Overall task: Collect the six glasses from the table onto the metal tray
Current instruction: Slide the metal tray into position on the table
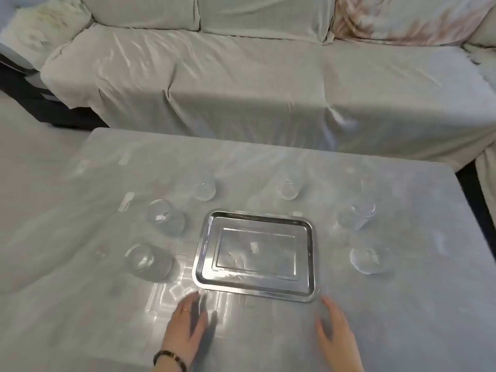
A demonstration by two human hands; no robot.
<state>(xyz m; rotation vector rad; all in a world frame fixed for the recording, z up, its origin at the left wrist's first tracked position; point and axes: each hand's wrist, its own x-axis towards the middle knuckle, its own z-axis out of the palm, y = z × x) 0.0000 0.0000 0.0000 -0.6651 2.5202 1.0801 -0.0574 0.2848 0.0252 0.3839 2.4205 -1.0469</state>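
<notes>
A rectangular metal tray (256, 287) lies bare in the middle of the pale table (402, 304). Several clear glasses stand around it: two at the left (166, 220) (148, 261), two behind (204, 189) (288, 188), a tall ribbed one at the right (357, 214) and a low ribbed one (369, 260) nearer me. My left hand (188, 322) hovers flat just in front of the tray's near left corner, fingers apart, holding nothing. My right hand (335, 331) is near the tray's near right corner, also open and holding nothing.
A sofa under a pale cover (268, 84) runs along the far side of the table. The table's right edge (467, 200) drops to a dark gap. Small white labels (126, 201) lie on the table at the left.
</notes>
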